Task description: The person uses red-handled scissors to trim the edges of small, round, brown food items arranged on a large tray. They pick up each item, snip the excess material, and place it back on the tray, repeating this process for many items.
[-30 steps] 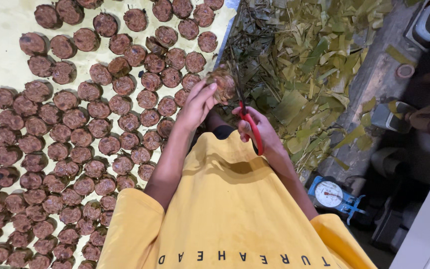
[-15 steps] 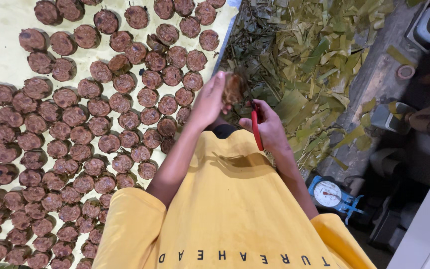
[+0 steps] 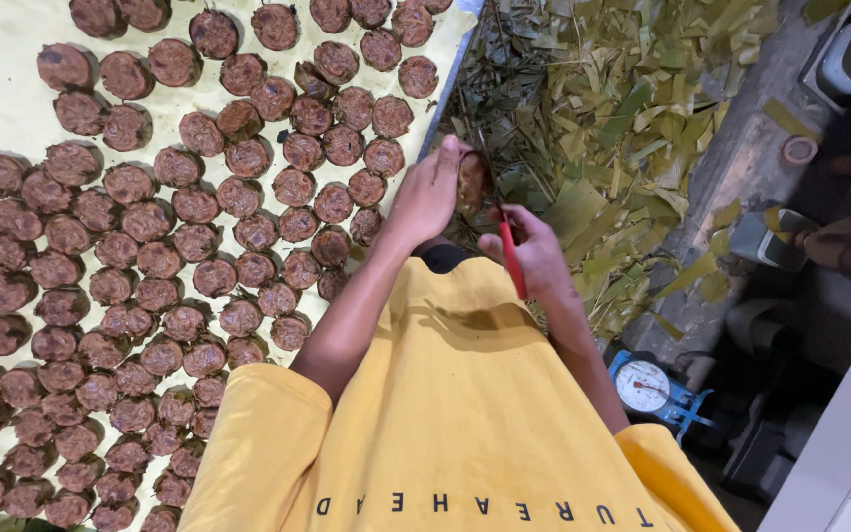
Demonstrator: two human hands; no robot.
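Left hand (image 3: 428, 192) grasps a round brown leaf-wrapped cake (image 3: 469, 182). Right hand (image 3: 534, 254) is clenched on red-handled scissors (image 3: 510, 258), blades touching the cake's right edge.

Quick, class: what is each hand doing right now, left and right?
Left hand: closed around a round brown cake.
Right hand: closed on red-handled scissors, blades at the cake.

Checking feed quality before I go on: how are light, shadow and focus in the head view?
Head view: even light, sharp on the brown round cakes and both hands, left hand, right hand with red-handled scissors; soft arm shadow on the yellow shirt; right edge dark.
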